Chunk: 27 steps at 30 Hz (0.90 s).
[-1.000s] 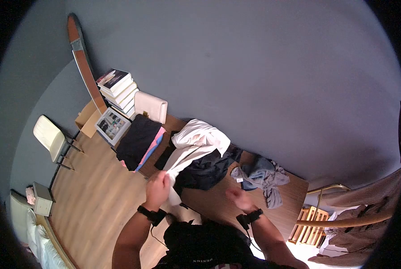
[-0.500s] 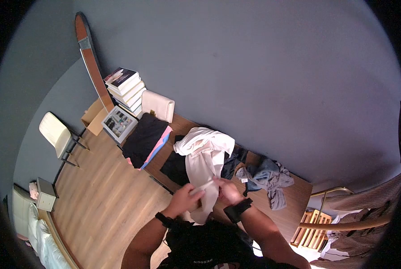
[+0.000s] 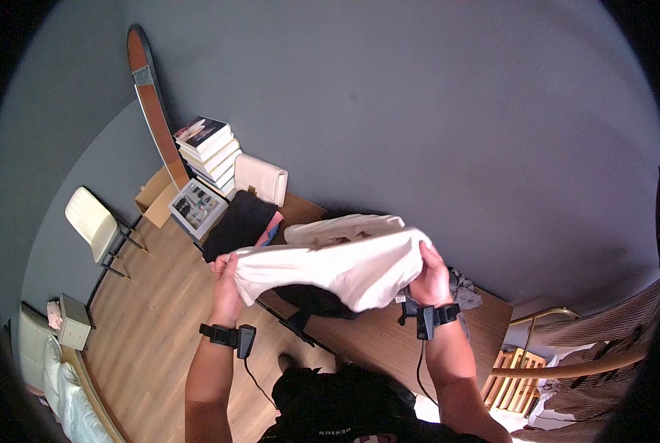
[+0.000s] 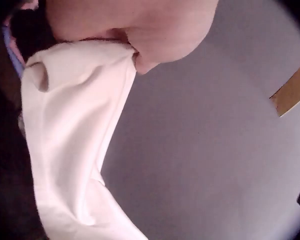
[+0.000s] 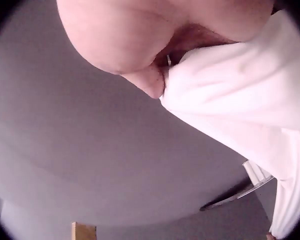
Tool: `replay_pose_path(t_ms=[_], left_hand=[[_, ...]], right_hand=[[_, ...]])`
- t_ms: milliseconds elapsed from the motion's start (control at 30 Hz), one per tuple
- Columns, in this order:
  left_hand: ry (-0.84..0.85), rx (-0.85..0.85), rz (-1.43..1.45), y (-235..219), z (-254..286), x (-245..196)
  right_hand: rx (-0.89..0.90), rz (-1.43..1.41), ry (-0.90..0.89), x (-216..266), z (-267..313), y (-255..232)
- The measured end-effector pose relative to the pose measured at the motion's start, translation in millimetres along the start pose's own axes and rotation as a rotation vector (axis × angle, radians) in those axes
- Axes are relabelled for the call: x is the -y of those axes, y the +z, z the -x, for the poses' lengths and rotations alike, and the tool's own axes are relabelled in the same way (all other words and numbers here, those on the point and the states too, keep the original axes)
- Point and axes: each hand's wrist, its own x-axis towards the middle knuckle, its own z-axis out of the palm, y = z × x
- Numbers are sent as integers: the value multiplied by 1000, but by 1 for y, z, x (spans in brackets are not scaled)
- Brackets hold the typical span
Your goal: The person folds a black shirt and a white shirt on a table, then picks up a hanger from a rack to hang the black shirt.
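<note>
Garment, white point(image 3: 330, 269), stretches above the desk point(image 3: 400, 354), near its front edge; left hand point(image 3: 227, 279) and right hand point(image 3: 433, 280) grip opposite ends, seemingly keeping it spread; folded clothes point(image 3: 243, 227) lie toward the left edge, probably out of the way.

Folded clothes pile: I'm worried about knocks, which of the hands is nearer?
Left. The left hand is by the near edge of the folded clothes pile; the right hand is well to its right.
</note>
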Motion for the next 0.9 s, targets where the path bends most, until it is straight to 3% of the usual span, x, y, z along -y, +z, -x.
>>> replay_pose_path(t_ms=[233, 300, 367, 433, 567, 633, 667, 700, 733, 767, 833, 900], left_hand=[[84, 128, 196, 44, 29, -75], [35, 146, 247, 45, 45, -80], [-9, 172, 295, 36, 57, -73], [-247, 309, 362, 16, 73, -52], [-571, 341, 157, -11, 107, 21], [-737, 381, 0, 2, 126, 39], [-740, 380, 2, 6, 129, 58], [-738, 532, 24, 8, 128, 84], [-735, 687, 46, 11, 127, 98], [-738, 692, 46, 16, 131, 97], [-388, 642, -200, 32, 142, 75], [-461, 592, -180, 36, 135, 41]], right_hand=[[239, -4, -269, 52, 18, 49], [191, 0, -290, 58, 30, 51], [181, 24, -229, 60, 40, 45], [100, 106, -112, 56, 50, 36], [-11, 387, 162, 31, 76, -11], [29, 481, 378, 2, 95, -25], [187, 535, 432, -14, 102, -19], [346, 587, 482, -31, 106, -10], [524, 723, 429, -51, 103, -2], [701, 858, 369, -70, 100, 8], [845, 1043, 97, -85, 99, 39], [887, 1050, 86, -88, 88, 50]])
